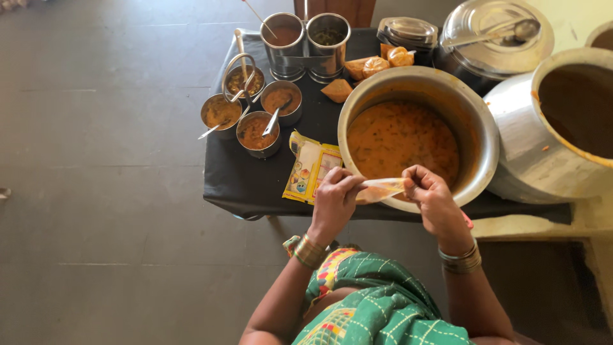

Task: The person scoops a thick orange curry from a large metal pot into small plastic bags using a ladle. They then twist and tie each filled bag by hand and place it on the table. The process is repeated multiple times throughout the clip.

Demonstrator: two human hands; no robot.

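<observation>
1. I see my left hand (333, 203) and right hand (432, 199) pinching a small translucent sachet (382, 189) between them, one at each end, fingers pressed together on the film. The sachet sits at the 6 o'clock rim of the big steel pot (472, 118), just above its near edge.

2. My judgement on progress: the pot already holds a thick orange curry (402, 137), so the cooking looks largely done. The sachet looks flat and slack, but I cannot tell whether it has been torn or emptied; that part I would count as unsettled.

3. A second yellow packet (311, 167) lies flat on the black-covered table (255, 182) at 9 o'clock from the left hand, just beside it. I cannot tell whether it is opened.

4. At 11 o'clock from the hands stands a cluster of small steel bowls (254, 108) with spoons in them, and behind these two taller steel cups (306, 38).

5. Hard to make out: the sachet's contents and any tear are blurred. The large vessel (562, 128) at 3 o'clock is cut off by the frame edge, its dark contents unclear. The lidded pot (495, 32) at 1 o'clock hides what it holds. The orange pieces (377, 64) at 12 o'clock are too small to identify.
</observation>
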